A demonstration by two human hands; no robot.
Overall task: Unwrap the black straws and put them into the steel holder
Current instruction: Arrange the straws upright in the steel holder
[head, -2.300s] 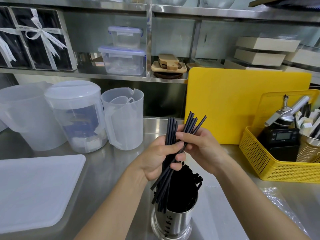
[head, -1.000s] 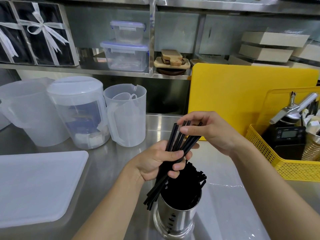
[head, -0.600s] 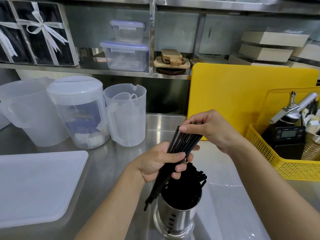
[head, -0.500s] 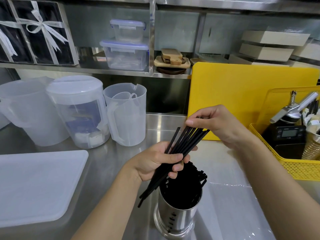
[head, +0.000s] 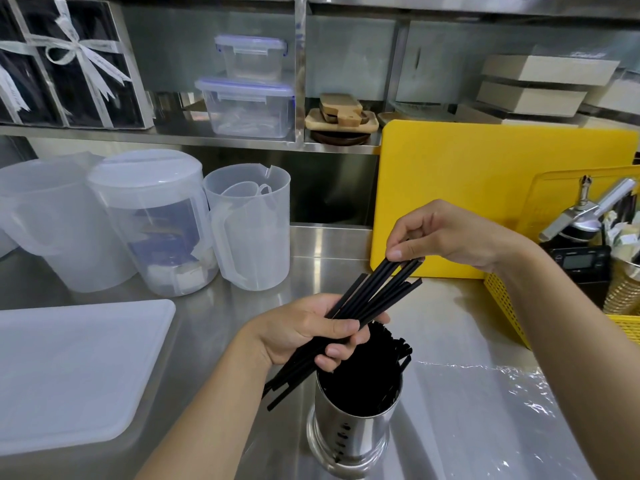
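Straws point(head: 375, 295), black, bundled and tilted from 7 to 1 o'clock, held just above the holder point(head: 353, 434). Left hand point(head: 304, 329) wrapped round bundle's middle, grip closed on straws, lower ends poking out below wrist. Right hand point(head: 446, 237) at 1 o'clock of left, fingertips point(head: 394, 253) pinched narrow on upper straw tips. Holder upright on table point(head: 457, 323), already packed with more straws. Clear wrap point(head: 512, 393) flat at 3 o'clock of holder. Yellow board point(head: 485, 174) behind at 12.
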